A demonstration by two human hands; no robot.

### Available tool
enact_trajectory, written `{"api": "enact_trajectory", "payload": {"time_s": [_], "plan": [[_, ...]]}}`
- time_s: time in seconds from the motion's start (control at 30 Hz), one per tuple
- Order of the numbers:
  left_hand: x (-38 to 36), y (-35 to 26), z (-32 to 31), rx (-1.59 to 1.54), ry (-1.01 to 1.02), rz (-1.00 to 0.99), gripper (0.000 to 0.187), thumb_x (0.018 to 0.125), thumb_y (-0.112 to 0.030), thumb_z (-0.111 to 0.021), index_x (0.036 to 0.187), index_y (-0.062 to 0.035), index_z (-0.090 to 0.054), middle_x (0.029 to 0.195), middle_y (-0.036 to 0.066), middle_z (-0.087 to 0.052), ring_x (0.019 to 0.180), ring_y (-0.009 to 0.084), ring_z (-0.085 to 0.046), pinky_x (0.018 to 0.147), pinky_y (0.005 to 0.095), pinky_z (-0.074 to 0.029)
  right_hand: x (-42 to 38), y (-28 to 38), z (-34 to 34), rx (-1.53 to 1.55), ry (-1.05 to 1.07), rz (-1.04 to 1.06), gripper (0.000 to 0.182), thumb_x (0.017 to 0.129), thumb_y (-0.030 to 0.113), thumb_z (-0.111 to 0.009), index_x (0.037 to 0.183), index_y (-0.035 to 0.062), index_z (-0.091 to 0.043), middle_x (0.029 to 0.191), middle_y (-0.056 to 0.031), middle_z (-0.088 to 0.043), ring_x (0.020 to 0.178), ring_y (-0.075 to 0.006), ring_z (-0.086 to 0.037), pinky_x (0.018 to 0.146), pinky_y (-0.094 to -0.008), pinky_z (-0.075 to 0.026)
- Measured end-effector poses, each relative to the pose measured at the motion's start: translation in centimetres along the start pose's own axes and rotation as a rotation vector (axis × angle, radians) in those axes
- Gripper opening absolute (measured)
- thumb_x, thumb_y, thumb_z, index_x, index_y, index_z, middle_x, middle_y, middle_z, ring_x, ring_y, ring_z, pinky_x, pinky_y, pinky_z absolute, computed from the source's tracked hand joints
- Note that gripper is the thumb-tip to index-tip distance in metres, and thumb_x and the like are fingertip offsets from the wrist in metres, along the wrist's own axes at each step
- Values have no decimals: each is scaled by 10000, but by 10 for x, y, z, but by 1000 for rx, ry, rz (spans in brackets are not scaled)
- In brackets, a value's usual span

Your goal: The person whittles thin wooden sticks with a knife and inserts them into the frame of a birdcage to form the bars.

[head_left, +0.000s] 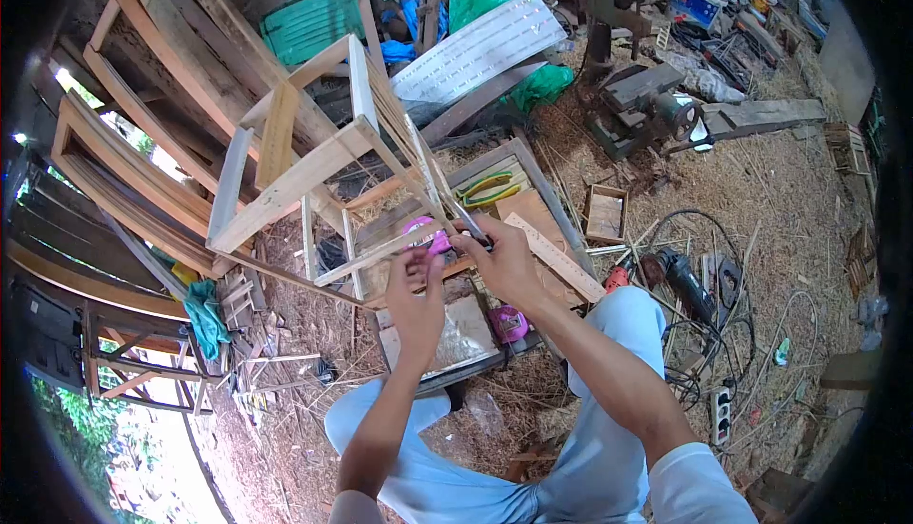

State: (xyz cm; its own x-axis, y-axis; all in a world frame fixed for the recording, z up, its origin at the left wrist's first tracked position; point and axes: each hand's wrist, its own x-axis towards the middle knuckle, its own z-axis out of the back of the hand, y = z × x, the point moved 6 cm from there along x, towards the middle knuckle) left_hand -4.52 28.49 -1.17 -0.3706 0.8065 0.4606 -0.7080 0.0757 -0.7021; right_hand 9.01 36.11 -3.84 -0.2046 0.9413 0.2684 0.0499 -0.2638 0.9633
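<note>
My right hand (504, 262) is closed around a slim tool (468, 220) with a grey, shiny shaft; its exact kind is hard to make out. Beside it, my left hand (416, 300) has loosely curled fingers with the thumb apart, and nothing shows in it. Just beyond my left fingers is a pink object (436, 237), partly covered. Thin wooden strips (423, 167) run up from near my right hand toward a pale wooden frame (285, 203). A low worktable (442, 320) lies beneath both hands, with a perforated wooden strip (556, 258) on its right side.
A second pink item (511, 324) lies at the table's near edge. To the right are a power tool (687, 286) with looping cables, a power strip (722, 415) and a small wooden box (606, 213). Curved wooden pieces (133, 177) stand at left. Shavings cover the ground.
</note>
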Motion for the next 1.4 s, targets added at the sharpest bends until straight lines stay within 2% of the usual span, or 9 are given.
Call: {"api": "enact_trajectory", "payload": {"time_s": [0.07,0.2,0.33,0.4,0.5,0.63,1.1,1.2,1.4], "plan": [[5,38,-23,-645,-48,363,222,866,-92,-660,1067,-19,-598,941,44,-620,872,114,-564,799,253,-445,1,-3,-1,3,-7,15,180,849,95,-630,1005,11,-655,832,-170,-665,762,-287,-660,670,-343,-488],[10,44,-38,-1064,9,383,278,887,-114,-642,1134,-2,-586,996,53,-627,863,102,-564,770,257,-458,0,-4,0,27,-6,30,188,845,84,-627,1016,10,-653,870,-185,-667,824,-303,-671,698,-357,-493],[17,50,-30,-851,44,292,212,893,-78,-620,1084,11,-596,991,71,-637,882,130,-592,787,261,-475,0,-5,0,47,15,10,201,839,75,-629,1029,11,-650,884,-191,-664,842,-299,-669,703,-357,-494],[16,46,-27,-337,119,153,177,871,-47,-633,1029,31,-626,936,82,-662,846,141,-618,778,268,-486,1,-7,0,24,38,-10,225,832,68,-634,1048,7,-642,882,-197,-660,834,-287,-666,717,-351,-494],[8,46,-33,-91,236,-48,137,859,-42,-636,969,38,-649,890,95,-681,802,138,-629,755,267,-492,3,-20,-1,49,131,-90,226,833,65,-627,1051,6,-643,892,-169,-671,808,-262,-662,729,-341,-496],[5,54,-34,-159,230,-1,139,834,-75,-680,944,11,-684,869,106,-688,767,126,-633,680,255,-500,6,-20,21,23,62,-136,196,843,66,-605,1026,13,-651,924,-96,-676,856,-172,-629,772,-315,-481],[11,71,-43,-352,399,142,143,841,12,-627,976,25,-673,909,95,-680,833,147,-657,761,256,-525,0,-54,55,-240,4,-431,197,818,131,-641,978,16,-644,828,-161,-665,793,-252,-655,738,-360,-492],[13,72,-40,-377,387,139,130,838,41,-604,952,36,-665,904,99,-678,836,153,-659,768,261,-526,0,-55,71,-404,19,-449,196,854,88,-616,1015,-24,-617,884,-105,-655,831,-167,-606,768,-313,-463],[11,69,-45,-276,414,64,156,812,82,-575,933,37,-664,906,114,-682,840,165,-661,780,270,-524,1,-51,79,-409,-24,-411,180,858,99,-615,998,-13,-629,849,-109,-657,791,-175,-612,733,-313,-466]]}}
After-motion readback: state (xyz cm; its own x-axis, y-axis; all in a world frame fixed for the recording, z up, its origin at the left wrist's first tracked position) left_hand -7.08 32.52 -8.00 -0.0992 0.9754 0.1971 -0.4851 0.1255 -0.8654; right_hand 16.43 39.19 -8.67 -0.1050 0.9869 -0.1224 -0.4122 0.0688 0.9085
